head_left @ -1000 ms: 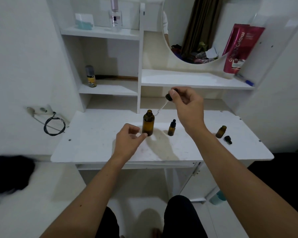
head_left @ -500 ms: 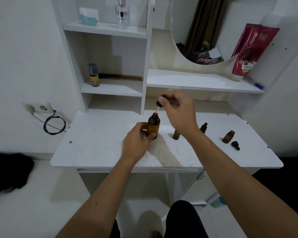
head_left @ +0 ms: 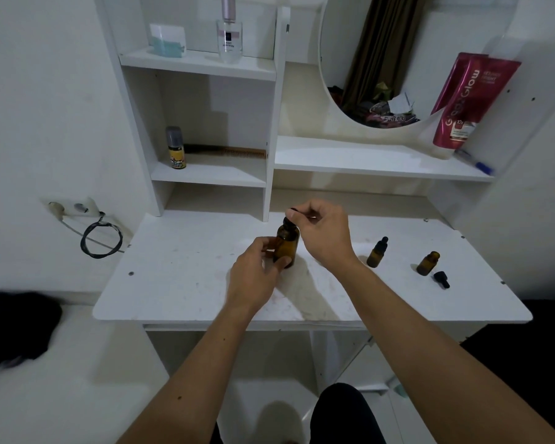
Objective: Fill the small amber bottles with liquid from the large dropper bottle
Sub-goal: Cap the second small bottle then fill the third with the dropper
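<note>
Amber large dropper bottle (head_left: pixel 287 243) gripped by left hand (head_left: pixel 257 274); right hand (head_left: pixel 324 235) pinching its dropper cap (head_left: pixel 290 216)

Lower front of the large dropper bottle (head_left: pixel 287 243) covered by the left hand (head_left: pixel 256 274) gripping it. Dropper cap (head_left: pixel 289 218) at its neck largely hidden under the right hand (head_left: pixel 321 236) pinching it; seated or just above, unclear. Far up and right of that grip, mirror (head_left: pixel 366 59) and perfume bottle (head_left: pixel 228 33) cropped by the top edge. Dark cloth (head_left: pixel 16 325), far left, blurred and cropped. Label on the small can (head_left: pixel 175 149) perhaps legible, mostly too small.
</note>
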Demonstrator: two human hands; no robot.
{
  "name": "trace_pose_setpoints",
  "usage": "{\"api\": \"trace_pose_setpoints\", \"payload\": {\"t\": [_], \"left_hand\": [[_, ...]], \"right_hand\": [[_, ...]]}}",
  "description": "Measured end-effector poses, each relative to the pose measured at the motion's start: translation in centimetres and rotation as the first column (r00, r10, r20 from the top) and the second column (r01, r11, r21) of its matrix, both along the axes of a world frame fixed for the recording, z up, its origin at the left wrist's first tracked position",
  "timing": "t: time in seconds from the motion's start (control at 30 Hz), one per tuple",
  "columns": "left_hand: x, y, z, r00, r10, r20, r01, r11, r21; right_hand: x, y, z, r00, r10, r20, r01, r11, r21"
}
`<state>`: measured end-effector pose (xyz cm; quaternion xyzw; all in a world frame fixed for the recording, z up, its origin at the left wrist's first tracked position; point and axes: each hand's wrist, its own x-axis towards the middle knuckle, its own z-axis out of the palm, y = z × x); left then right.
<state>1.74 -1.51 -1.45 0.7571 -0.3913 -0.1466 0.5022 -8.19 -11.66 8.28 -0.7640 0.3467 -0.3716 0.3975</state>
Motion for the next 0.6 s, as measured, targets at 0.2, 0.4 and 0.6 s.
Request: {"api": "trace_pose_setpoints", "payload": {"t": [0.2, 0.4, 0.6], "left_hand": [[0.0, -0.2, -0.1, 1.0, 0.011, 0.013, -0.012, 1.0, 0.022], [-0.1, -0.2, 0.0, 1.0, 0.02, 0.021, -0.021, 0.999, 0.034], [-0.4, 0.2, 0.1, 0.997, 0.019, 0.069, -0.021, 0.999, 0.034]], "right_hand": [[0.0, -0.1, 0.0, 1.0, 0.004, -0.028, -0.003, 1.0, 0.011], [-0.2, -0.3, 0.5, 0.996, 0.057, -0.069, -0.058, 0.998, -0.01], [-0.8, 0.0, 1.5, 0.998, 0.068, 0.017, -0.067, 0.997, -0.037]]}}
